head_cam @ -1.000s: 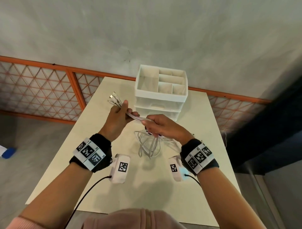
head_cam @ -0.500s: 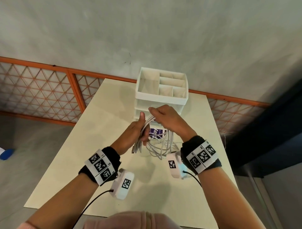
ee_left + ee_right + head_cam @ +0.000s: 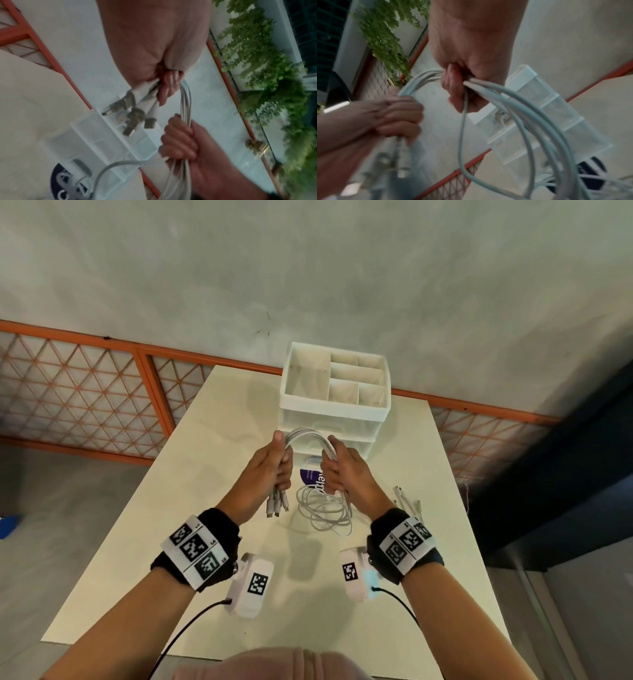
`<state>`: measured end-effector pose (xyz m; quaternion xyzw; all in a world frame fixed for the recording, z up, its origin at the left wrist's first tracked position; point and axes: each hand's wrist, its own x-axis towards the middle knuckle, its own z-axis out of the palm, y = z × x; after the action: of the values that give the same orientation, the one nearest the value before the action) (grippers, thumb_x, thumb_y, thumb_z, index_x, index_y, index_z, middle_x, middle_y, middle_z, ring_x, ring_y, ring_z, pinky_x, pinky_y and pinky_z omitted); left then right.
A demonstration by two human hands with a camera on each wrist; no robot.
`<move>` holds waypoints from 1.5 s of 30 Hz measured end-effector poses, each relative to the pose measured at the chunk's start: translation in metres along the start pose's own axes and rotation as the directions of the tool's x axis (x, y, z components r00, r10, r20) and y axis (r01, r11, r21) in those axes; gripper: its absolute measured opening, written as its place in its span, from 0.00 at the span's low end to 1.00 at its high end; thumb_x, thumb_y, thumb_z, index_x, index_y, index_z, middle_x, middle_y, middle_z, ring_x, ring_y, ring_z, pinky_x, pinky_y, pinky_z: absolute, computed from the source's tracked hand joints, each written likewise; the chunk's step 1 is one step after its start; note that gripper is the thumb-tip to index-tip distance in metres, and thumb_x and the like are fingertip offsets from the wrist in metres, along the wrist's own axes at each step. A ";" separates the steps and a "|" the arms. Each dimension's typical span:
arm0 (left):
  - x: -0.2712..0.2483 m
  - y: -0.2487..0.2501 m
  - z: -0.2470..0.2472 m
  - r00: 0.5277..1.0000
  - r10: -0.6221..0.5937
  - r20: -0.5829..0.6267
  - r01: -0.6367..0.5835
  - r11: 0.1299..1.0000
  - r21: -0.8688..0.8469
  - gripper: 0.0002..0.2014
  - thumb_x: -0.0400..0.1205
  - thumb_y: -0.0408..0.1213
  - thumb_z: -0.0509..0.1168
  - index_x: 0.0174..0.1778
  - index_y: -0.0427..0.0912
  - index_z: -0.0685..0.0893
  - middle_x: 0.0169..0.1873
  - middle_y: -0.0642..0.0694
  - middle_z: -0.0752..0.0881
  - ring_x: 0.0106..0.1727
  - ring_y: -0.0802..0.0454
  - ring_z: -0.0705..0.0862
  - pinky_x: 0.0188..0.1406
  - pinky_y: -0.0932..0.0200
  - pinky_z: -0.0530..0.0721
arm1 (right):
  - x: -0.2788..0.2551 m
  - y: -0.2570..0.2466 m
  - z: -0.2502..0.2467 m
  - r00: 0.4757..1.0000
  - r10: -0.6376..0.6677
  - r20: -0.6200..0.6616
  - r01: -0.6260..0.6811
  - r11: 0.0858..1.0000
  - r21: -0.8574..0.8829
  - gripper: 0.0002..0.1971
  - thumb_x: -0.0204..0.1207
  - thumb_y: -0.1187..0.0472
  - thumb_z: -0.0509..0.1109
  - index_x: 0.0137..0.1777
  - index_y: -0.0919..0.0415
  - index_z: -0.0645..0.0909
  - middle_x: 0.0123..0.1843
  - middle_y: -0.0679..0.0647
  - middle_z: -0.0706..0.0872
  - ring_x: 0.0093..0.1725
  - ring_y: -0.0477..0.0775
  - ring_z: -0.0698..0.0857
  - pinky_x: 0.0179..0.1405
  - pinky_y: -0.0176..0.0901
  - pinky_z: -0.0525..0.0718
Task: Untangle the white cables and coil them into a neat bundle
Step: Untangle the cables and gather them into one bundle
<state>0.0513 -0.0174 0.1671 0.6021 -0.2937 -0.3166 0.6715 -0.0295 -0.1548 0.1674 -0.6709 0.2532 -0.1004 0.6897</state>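
Observation:
Several white cables [image 3: 307, 436] arch between my two hands above the table. My left hand [image 3: 274, 465] grips the bundle near its plug ends, and the metal plugs [image 3: 276, 506] hang down below the fist. In the left wrist view those plugs [image 3: 135, 116] stick out under my curled fingers. My right hand [image 3: 340, 470] grips the other side of the arch, and the rest of the cables [image 3: 325, 510] droop from it in loose loops onto the table. The right wrist view shows these strands [image 3: 530, 115] fanning out from my fist.
A white drawer organizer [image 3: 337, 392] with open compartments stands right behind my hands. A purple-labelled pack [image 3: 313, 477] lies on the cream table [image 3: 171, 525] under the cables. A few loose small white cable pieces [image 3: 407, 499] lie to the right. An orange mesh railing [image 3: 85, 392] runs behind.
My hands rose and drew apart, stretching a short arch of cables between them. The left hand turned so the plugs now hang down; earlier they pointed up and away.

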 end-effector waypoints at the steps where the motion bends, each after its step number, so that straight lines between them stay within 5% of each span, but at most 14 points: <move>1: -0.001 -0.003 0.003 1.000 0.003 0.004 -0.003 1.000 0.008 0.23 0.78 0.63 0.47 0.33 0.46 0.61 0.25 0.54 0.58 0.27 0.54 0.55 0.27 0.61 0.61 | 0.001 -0.002 0.004 1.000 0.008 -0.025 -0.007 0.999 0.049 0.26 0.86 0.48 0.51 0.24 0.55 0.58 0.17 0.47 0.58 0.15 0.46 0.56 0.22 0.41 0.54; 6: -0.003 -0.011 0.020 0.997 0.045 0.059 -0.053 0.989 0.140 0.15 0.85 0.51 0.50 0.40 0.45 0.68 0.21 0.59 0.70 0.23 0.62 0.66 0.28 0.62 0.68 | 0.006 -0.008 0.021 0.992 0.032 -0.124 -0.020 0.995 0.093 0.24 0.86 0.48 0.50 0.27 0.56 0.62 0.18 0.48 0.59 0.15 0.46 0.56 0.16 0.33 0.54; 9: -0.001 -0.010 0.026 0.995 0.060 0.080 -0.074 0.979 0.188 0.09 0.88 0.38 0.50 0.47 0.37 0.68 0.23 0.61 0.78 0.22 0.65 0.75 0.28 0.64 0.70 | 0.010 -0.004 0.022 0.984 0.028 -0.178 -0.022 0.999 0.035 0.18 0.85 0.47 0.52 0.40 0.60 0.67 0.24 0.53 0.63 0.17 0.47 0.61 0.16 0.35 0.60; 14: 0.001 -0.012 0.027 0.987 0.116 0.107 -0.137 0.968 0.211 0.07 0.88 0.35 0.52 0.50 0.49 0.74 0.33 0.54 0.78 0.24 0.66 0.74 0.28 0.69 0.71 | 0.017 -0.001 0.019 0.970 0.128 -0.206 -0.130 0.992 0.006 0.18 0.81 0.43 0.58 0.56 0.57 0.60 0.37 0.60 0.74 0.19 0.48 0.66 0.14 0.33 0.65; 18: 0.004 -0.010 0.023 0.990 0.037 0.138 -0.056 0.989 0.135 0.10 0.87 0.35 0.53 0.43 0.39 0.76 0.27 0.56 0.80 0.22 0.65 0.77 0.25 0.70 0.68 | 0.013 -0.002 0.018 0.979 0.164 -0.120 -0.163 0.986 0.021 0.19 0.82 0.46 0.60 0.59 0.52 0.54 0.43 0.64 0.76 0.19 0.46 0.67 0.15 0.34 0.69; 22: 0.005 -0.014 0.015 0.981 0.008 0.194 -0.032 0.993 0.116 0.11 0.87 0.35 0.54 0.43 0.35 0.76 0.25 0.57 0.79 0.23 0.65 0.77 0.25 0.69 0.66 | 0.012 -0.006 0.018 0.972 0.229 -0.051 -0.222 0.969 0.112 0.23 0.80 0.49 0.65 0.63 0.54 0.56 0.39 0.61 0.81 0.18 0.47 0.69 0.14 0.33 0.71; 24: 0.004 -0.013 0.015 0.982 0.022 0.189 -0.048 0.990 0.136 0.12 0.87 0.37 0.55 0.43 0.33 0.77 0.25 0.53 0.79 0.23 0.64 0.77 0.24 0.68 0.69 | 0.011 -0.009 0.019 0.973 0.226 0.038 -0.229 0.967 0.115 0.20 0.81 0.47 0.62 0.61 0.63 0.68 0.29 0.54 0.82 0.17 0.46 0.71 0.15 0.33 0.72; 26: 0.004 -0.009 0.015 0.988 0.040 0.152 -0.062 0.988 0.140 0.15 0.87 0.39 0.55 0.43 0.29 0.77 0.21 0.55 0.78 0.19 0.63 0.77 0.18 0.67 0.72 | 0.007 -0.009 0.018 0.970 0.211 0.123 -0.220 0.974 0.060 0.26 0.82 0.38 0.53 0.47 0.61 0.80 0.22 0.50 0.79 0.17 0.46 0.73 0.17 0.34 0.76; 29: 0.013 -0.005 0.006 0.994 0.104 -0.028 -0.101 0.989 0.104 0.14 0.87 0.39 0.55 0.38 0.37 0.76 0.15 0.58 0.71 0.17 0.63 0.68 0.19 0.66 0.70 | -0.001 -0.004 0.012 0.967 0.181 0.181 -0.141 0.967 -0.210 0.37 0.78 0.30 0.42 0.42 0.60 0.81 0.26 0.57 0.81 0.20 0.50 0.79 0.29 0.43 0.84; 31: 0.021 -0.006 -0.006 0.981 0.123 -0.148 -0.105 0.987 0.125 0.14 0.87 0.42 0.56 0.40 0.37 0.75 0.16 0.59 0.67 0.19 0.62 0.64 0.24 0.63 0.66 | -0.007 -0.003 0.007 0.962 0.123 0.243 -0.025 0.928 -0.371 0.37 0.80 0.31 0.42 0.40 0.63 0.80 0.24 0.56 0.80 0.20 0.49 0.77 0.29 0.38 0.80; 37: 0.029 -0.005 -0.011 0.932 0.127 -0.339 -0.097 0.990 0.106 0.12 0.88 0.45 0.52 0.47 0.39 0.71 0.25 0.47 0.67 0.18 0.60 0.68 0.17 0.67 0.73 | -0.008 -0.011 0.009 0.935 -0.041 0.352 0.226 0.835 -0.502 0.22 0.86 0.47 0.50 0.50 0.66 0.76 0.28 0.51 0.77 0.27 0.49 0.77 0.33 0.35 0.75; 42: 0.031 0.004 -0.007 0.887 0.072 -0.457 -0.115 0.991 -0.067 0.12 0.89 0.43 0.50 0.45 0.39 0.70 0.29 0.50 0.77 0.20 0.65 0.76 0.22 0.69 0.77 | -0.011 -0.006 0.017 0.869 0.047 0.493 0.273 0.785 -0.556 0.16 0.86 0.46 0.51 0.58 0.55 0.74 0.32 0.47 0.85 0.46 0.49 0.89 0.59 0.51 0.79; 45: 0.032 0.006 -0.011 0.850 0.079 -0.521 -0.154 0.983 -0.101 0.13 0.89 0.42 0.49 0.39 0.43 0.68 0.27 0.48 0.76 0.17 0.62 0.76 0.16 0.69 0.76 | -0.011 -0.008 0.011 0.883 0.068 0.465 0.232 0.797 -0.557 0.17 0.86 0.47 0.51 0.55 0.57 0.77 0.31 0.49 0.83 0.39 0.51 0.86 0.49 0.44 0.80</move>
<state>0.0801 -0.0352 0.1723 0.5976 -0.1167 -0.1224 0.7837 -0.0320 -0.1403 0.1776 -0.8683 0.0699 0.1166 0.4771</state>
